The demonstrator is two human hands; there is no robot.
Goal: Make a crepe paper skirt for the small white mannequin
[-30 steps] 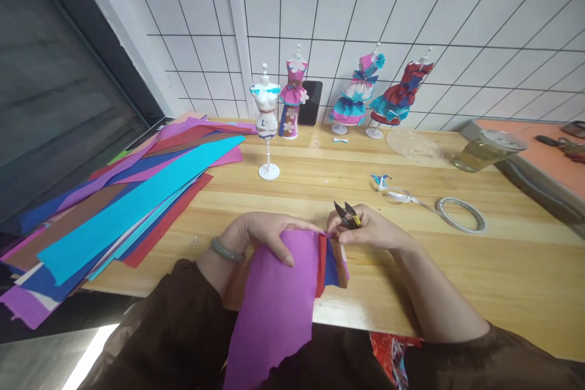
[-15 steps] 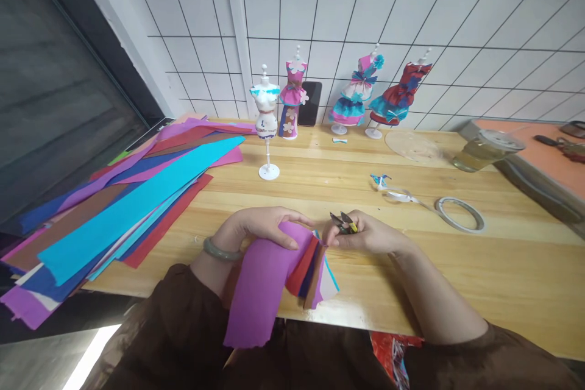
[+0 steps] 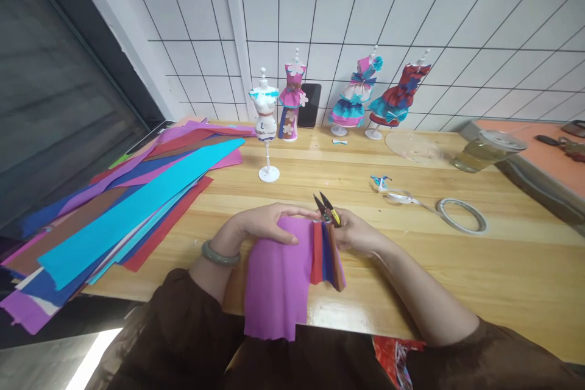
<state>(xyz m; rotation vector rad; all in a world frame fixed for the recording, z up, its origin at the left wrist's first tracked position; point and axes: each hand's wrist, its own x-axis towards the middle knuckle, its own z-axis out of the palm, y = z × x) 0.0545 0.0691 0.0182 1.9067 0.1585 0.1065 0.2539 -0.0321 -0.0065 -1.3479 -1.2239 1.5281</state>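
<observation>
White wall (image 3: 388, 15) with dark grid lines, behind a pale wood-grained desk (image 3: 228, 195); a white vertical strip (image 3: 234, 30) interrupts the grid left of centre. Far left: dark panel (image 3: 50, 67). Right: orange-topped surface (image 3: 555, 167) with greyish edge. A bright reflection (image 3: 338, 315) marks the desk's near edge.

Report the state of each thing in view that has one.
Purple sheet: held by left hand, lower end hanging
Multicolored piece: gathered in folds
Snips: in right hand, blades open
Front mannequin: upright, mostly bare
Back three mannequins: upright, dressed
Phone: upright, dark
Tape roll: lying flat
Cup: partly filled
Strip pile: loosely stacked
</observation>
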